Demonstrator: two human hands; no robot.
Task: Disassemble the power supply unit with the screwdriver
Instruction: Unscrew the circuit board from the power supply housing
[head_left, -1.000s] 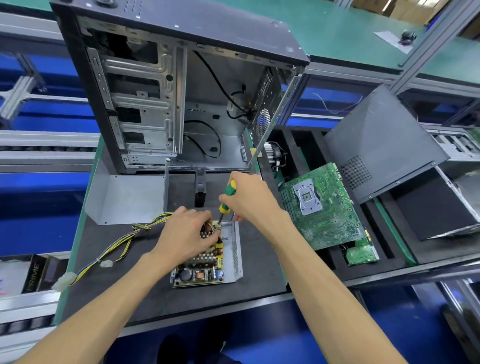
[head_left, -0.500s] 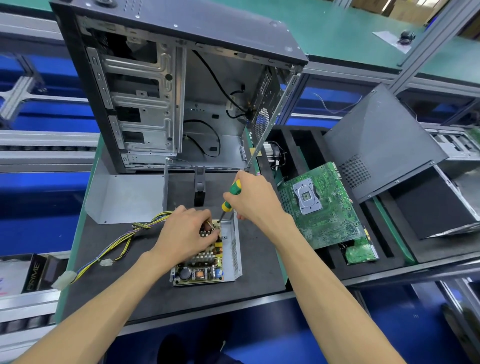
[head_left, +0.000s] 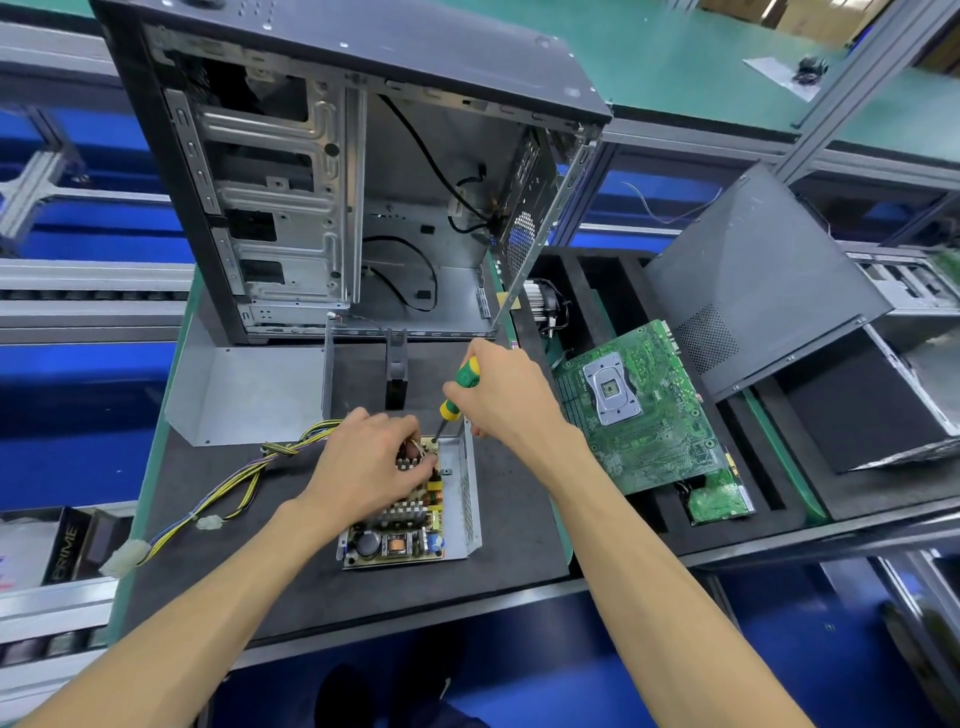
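While the left hand (head_left: 371, 467) presses the power supply unit (head_left: 415, 519), the right grip (head_left: 501, 395) pinches the screwdriver (head_left: 457, 389) near its far edge.

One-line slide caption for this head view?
Right hand drives a screwdriver into the opened power supply while the left hand steadies its circuit board.

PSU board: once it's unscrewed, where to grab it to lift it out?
Probably the near short edge of the PSU board, coming from the front: it overhangs the open end of the metal tray, whose raised wall blocks the right side. The left hand covers the far end.
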